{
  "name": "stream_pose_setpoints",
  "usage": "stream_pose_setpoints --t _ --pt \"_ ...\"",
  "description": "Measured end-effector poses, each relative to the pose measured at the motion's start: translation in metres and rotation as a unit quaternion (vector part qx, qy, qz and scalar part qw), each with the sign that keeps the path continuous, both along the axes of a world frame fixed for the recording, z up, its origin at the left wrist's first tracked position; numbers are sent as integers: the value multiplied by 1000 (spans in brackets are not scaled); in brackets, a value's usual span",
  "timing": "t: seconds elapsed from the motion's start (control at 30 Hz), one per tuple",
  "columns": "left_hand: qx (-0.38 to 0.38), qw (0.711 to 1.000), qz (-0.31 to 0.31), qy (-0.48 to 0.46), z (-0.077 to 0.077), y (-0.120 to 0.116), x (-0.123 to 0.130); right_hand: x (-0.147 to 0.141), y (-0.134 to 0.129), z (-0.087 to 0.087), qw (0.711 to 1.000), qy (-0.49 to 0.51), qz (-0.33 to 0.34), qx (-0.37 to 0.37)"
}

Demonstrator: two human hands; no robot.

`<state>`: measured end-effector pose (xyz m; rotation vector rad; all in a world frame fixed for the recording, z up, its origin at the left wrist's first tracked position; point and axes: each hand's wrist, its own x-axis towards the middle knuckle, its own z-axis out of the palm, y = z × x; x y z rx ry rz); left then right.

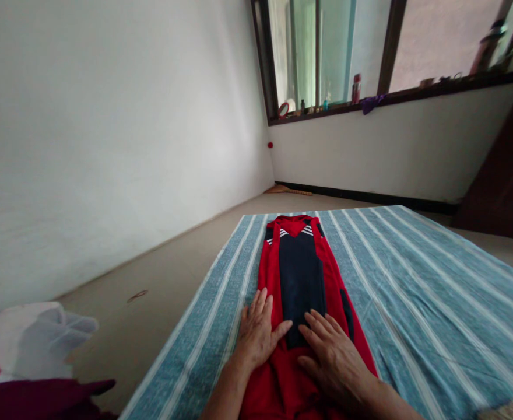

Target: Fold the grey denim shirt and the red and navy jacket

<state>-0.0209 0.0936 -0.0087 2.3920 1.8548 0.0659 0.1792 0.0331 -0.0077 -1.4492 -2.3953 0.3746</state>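
Note:
A red garment (pixel 272 274) with a dark blue centre panel and white stripes near its collar lies lengthwise on a blue-and-white striped cloth (pixel 383 256). Its sides are folded inward, and the near part looks bunched. My left hand (pixel 259 329) rests flat on the garment's left edge, fingers spread and thumb toward the dark panel. On the lower right of the panel lies my right hand (pixel 333 350), palm down with its fingers apart. Neither hand grips the fabric.
White cloth or plastic (pixel 33 332) and a dark purple cloth (pixel 42 396) are at the lower left. A white wall (pixel 108 116) runs along the left. Bottles and small items stand on the windowsill (pixel 339 109). Dark furniture (pixel 505 175) is at the right.

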Motion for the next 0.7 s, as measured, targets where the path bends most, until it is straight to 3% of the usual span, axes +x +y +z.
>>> stream_pose_setpoints --t 0.5,0.6,0.7 --pt "28 999 -11 -21 -3 2 -1 -1 -4 -8 994 23 -29 100" --pt "61 996 -28 -52 -2 -1 -5 3 -18 -2 988 11 -25 151" --pt "126 984 -95 -78 5 -15 -15 15 -44 1 975 -21 18 218"
